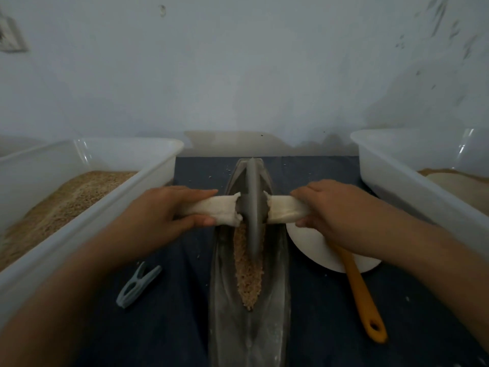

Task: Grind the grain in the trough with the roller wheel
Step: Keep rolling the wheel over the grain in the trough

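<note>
Fingers (201, 193) of the left hand (161, 210) lie fairly straight and together over the cloth-wrapped axle (211, 210), thumb curled beneath it, gripping. Right hand (333, 207) wraps the opposite cloth-covered end the same way, fingers close together over the top, thumb tip showing under.

Roller wheel (253, 207) stands upright on edge in the trough (225, 287), toward the trough's far end, axle crossing the trough from side to side. Both hands sit just beside the wheel, one either side of it, not touching the disc itself.

Grain (248, 276) lies in a narrow strip along the trough's groove, from under the wheel to about the trough's middle. How finely it is crushed cannot be told; picture is dim.

Trough runs lengthwise away from the person on a dark cloth (164, 327), a few loose flecks scattered beside it.

Left of trough: white plastic bin (79, 234) holding a bed of brown grain. Grey clothes peg (137, 286) on the cloth between that bin and the trough.

Right of trough: white plate (312, 247) just beside it, partly under the right wrist; orange-handled utensil (362, 292) rests across the plate's rim, handle toward the person. Second white bin (412, 186) beyond, apparently with tan material inside
</note>
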Motion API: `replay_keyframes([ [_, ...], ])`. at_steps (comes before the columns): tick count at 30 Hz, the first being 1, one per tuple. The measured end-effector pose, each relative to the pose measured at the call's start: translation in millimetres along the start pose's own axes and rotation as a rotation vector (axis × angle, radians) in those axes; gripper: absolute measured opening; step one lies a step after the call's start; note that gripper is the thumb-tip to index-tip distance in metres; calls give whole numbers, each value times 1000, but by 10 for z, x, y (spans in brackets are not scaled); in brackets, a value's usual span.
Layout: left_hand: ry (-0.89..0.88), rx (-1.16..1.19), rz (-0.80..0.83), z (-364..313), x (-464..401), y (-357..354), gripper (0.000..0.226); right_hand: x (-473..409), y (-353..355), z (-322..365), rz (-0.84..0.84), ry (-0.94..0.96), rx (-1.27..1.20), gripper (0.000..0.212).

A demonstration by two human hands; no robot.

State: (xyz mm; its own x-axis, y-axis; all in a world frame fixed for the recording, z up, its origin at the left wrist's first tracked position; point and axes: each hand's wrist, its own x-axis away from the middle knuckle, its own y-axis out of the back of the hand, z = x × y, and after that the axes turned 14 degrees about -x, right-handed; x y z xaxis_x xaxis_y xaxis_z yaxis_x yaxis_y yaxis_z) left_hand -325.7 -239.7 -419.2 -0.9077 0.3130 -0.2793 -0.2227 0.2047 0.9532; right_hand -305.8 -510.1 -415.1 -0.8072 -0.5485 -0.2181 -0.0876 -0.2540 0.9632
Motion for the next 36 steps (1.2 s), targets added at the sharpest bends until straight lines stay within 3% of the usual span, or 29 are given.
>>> replay_keyframes([
  [4,-88,188,303,62,108,204,47,203,291,214,222,25,-2,23],
  [6,-137,249,360,69,130,252,49,265,364,265,273,31,-25,24],
  [9,-120,215,311,56,116,226,41,228,285,208,219,33,4,28],
  [12,-27,68,97,18,48,84,45,60,44,59,99,6,-5,29],
  [17,37,-240,-253,-50,-68,-208,51,-155,-259,-133,-173,-16,48,47],
  [20,11,-186,-210,-39,-70,-160,52,-119,-219,-109,-146,0,56,44],
  [28,-100,212,329,46,135,270,44,217,295,275,191,37,90,31],
  [30,-122,249,352,20,156,311,36,270,357,293,222,54,59,32],
  [33,-66,189,323,-1,148,284,43,219,250,214,129,69,35,29],
  [36,16,40,126,-36,62,112,42,43,-6,46,-4,35,3,32],
])
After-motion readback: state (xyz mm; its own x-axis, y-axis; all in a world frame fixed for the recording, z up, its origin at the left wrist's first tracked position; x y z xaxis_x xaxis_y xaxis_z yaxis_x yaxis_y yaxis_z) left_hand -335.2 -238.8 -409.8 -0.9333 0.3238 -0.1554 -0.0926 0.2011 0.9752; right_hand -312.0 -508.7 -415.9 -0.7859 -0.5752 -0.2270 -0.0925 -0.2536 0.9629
